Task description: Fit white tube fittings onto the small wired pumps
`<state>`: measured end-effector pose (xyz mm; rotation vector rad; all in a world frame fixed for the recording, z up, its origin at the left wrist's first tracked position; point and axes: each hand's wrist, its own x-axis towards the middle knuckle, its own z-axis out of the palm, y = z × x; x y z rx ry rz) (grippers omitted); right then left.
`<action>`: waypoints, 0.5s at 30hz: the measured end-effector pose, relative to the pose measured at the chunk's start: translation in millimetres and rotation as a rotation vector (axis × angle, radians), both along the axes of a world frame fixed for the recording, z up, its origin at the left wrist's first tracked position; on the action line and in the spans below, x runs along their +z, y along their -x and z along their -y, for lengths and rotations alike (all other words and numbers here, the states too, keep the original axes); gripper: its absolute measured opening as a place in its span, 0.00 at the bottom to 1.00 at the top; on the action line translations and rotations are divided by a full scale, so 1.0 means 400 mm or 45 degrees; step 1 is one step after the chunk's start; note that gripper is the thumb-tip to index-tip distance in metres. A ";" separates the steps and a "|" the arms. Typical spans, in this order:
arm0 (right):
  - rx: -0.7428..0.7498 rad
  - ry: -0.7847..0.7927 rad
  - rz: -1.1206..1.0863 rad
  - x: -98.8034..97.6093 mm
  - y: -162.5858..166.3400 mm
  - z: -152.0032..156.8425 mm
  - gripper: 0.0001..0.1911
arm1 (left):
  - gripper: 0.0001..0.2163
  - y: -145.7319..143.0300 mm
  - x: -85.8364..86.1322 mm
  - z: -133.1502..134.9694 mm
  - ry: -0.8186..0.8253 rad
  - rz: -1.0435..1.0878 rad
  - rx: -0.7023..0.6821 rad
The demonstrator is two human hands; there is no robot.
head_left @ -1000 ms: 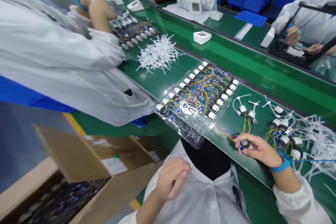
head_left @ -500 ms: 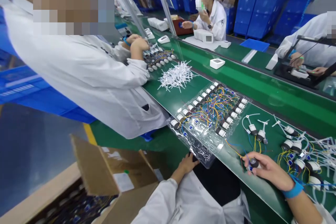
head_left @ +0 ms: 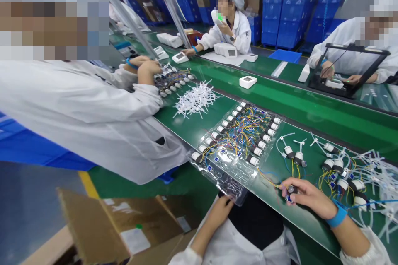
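My right hand is closed around a small black cylindrical component with wires, just above the front edge of the green table. Blue and yellow wires trail from it toward the tray. My left hand is at the overhanging front end of a clear plastic tray, its fingertips partly hidden by the tray's edge. White-and-black cylinders line both sides of this tray, with yellow, blue and red wires tangled between them. Beyond my right hand, more wired cylinders lie loose among white plastic ties.
A heap of white ties lies past the tray. A co-worker in a white coat stands at my left, and others sit across the belt, which carries a white device. An open cardboard box stands below left.
My view has turned a little, so the table appears shifted left. Across the belt, a co-worker's hand has reached a white device. Both my hands stay at the same things.
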<state>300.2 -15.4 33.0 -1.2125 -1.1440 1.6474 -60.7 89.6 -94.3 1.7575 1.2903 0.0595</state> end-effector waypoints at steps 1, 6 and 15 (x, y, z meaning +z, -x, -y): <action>-0.008 0.009 -0.013 -0.001 0.001 0.000 0.25 | 0.21 -0.006 0.026 0.022 0.046 0.082 -0.042; -0.033 0.024 -0.028 -0.006 0.006 0.002 0.25 | 0.27 -0.072 0.243 0.128 0.407 0.941 -0.324; -0.048 0.014 0.010 0.001 0.005 0.001 0.25 | 0.29 -0.242 0.503 0.189 0.515 1.523 -0.517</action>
